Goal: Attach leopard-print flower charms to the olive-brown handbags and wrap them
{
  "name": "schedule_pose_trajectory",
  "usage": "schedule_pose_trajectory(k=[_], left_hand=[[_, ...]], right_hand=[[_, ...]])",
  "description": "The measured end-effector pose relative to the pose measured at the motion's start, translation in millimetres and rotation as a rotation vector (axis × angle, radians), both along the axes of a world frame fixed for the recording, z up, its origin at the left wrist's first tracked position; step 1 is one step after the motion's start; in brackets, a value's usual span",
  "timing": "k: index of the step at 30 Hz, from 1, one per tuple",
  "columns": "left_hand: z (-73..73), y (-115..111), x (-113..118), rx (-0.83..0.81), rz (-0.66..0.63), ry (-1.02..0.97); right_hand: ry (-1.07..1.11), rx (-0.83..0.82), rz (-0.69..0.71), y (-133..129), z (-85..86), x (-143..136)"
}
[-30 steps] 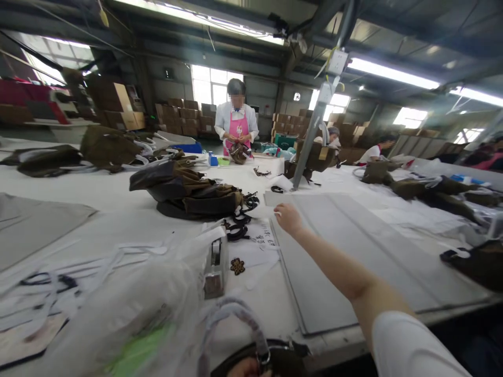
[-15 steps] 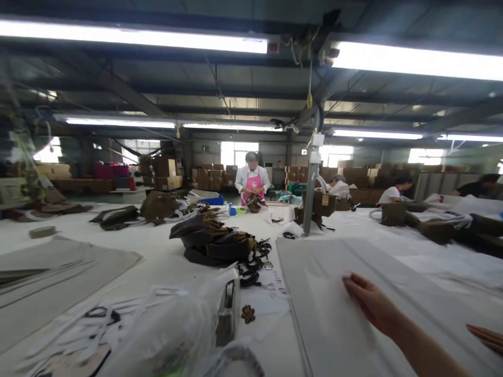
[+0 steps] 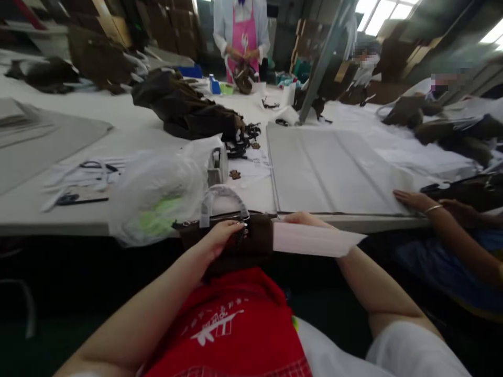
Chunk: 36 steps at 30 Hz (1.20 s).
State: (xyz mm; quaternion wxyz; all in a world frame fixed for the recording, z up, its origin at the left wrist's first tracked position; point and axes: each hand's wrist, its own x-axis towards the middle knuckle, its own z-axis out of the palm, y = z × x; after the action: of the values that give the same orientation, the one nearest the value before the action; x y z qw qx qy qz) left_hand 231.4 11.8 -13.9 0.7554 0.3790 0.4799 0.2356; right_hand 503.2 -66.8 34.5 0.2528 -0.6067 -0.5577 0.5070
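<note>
A dark brown bag (image 3: 259,235) with a plastic-wrapped handle (image 3: 223,193) rests against the table's front edge, above a red apron. My left hand (image 3: 222,235) is closed on the bag's top edge by the zipper, near a small dark clasp or strap. My right hand (image 3: 308,219) is partly hidden behind a white paper sheet (image 3: 314,240), which reaches from the bag's right side across my wrist. Its fingers are closed at the sheet's upper edge.
Grey flat sheets (image 3: 326,173) lie at the centre right, with a neighbour's hand (image 3: 416,200) on their corner. A clear plastic bag (image 3: 157,183), a brown pile (image 3: 188,104) and a metal post (image 3: 324,63) stand further left and back. Across the table is a person in a pink apron (image 3: 244,31).
The view has tilted down. My right hand has left the grey sheets, and both hands are now at the brown bag by the table edge.
</note>
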Motion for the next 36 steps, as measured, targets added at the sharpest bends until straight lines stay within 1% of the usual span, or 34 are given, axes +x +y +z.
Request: schedule_pose_trajectory(k=[1,3,5,6,8,11,13,16,17,19,21,22,25,26,27,29,31,33,35,36], left_hand=[[-0.8,2,-2,-0.035,-0.006,-0.012],[-1.7,1,-6,-0.083,-0.025,-0.03],[0.0,-2,-9,-0.102,-0.045,-0.037],[1.8,-3,-10,-0.103,-0.054,-0.035],[6.4,-5,-10,-0.089,-0.076,-0.03],[11.4,-8,-8,-0.062,-0.129,-0.02],[10.4,-10,-6,-0.049,-0.149,-0.009],[2.3,-16,-5,-0.016,-0.135,-0.03],[-1.2,-18,-5,-0.011,-0.121,-0.055],[-7.8,-21,-5,-0.022,-0.079,-0.118],[-13.1,-23,-5,-0.043,-0.033,-0.163],[-15.2,-24,-5,-0.05,-0.013,-0.173],[-19.6,-24,-3,-0.058,0.035,-0.181],[-20.5,-24,-3,-0.061,0.045,-0.183],[-21.3,-23,-2,-0.064,0.05,-0.185],[-22.0,-22,-1,-0.071,0.051,-0.184],[-21.5,-23,2,-0.066,0.068,-0.17],[-19.6,-27,7,-0.049,0.118,-0.154],[-16.5,-35,12,-0.023,0.171,-0.15],[-14.8,-38,14,-0.012,0.185,-0.151]], right_hand=[[-0.11,0.036,0.093,1,-9.4,-12],[-0.415,0.19,0.276,6,-24.8,-35],[-0.709,0.342,0.405,11,-34.8,-54],[-0.786,0.387,0.426,13,-37.9,-61],[-0.818,0.437,0.409,16,-41.2,-72],[-0.704,0.446,0.313,21,-44.2,-84],[-0.645,0.408,0.219,26,-47.5,-90],[-0.588,0.343,0.039,34,-52.6,-98],[-0.544,0.335,-0.001,36,-53.6,-99],[-0.396,0.315,-0.015,34,-54.1,-96],[-0.2,0.251,-0.033,26,-53.8,-85],[-0.099,0.208,-0.079,20,-54.1,-78],[0.201,0.098,-0.336,-2,-58.6,-57],[0.307,0.066,-0.404,-10,-61.6,-54],[0.408,0.029,-0.444,-17,-64.9,-53],[0.568,-0.038,-0.463,-27,-72.1,-60],[0.625,-0.053,-0.487,-31,-78.1,-74],[0.591,-0.033,-0.554,-31,-80.9,-85],[0.518,-0.03,-0.614,-30,-80.1,-85],[0.486,-0.043,-0.62,-30,-78.7,-82]])
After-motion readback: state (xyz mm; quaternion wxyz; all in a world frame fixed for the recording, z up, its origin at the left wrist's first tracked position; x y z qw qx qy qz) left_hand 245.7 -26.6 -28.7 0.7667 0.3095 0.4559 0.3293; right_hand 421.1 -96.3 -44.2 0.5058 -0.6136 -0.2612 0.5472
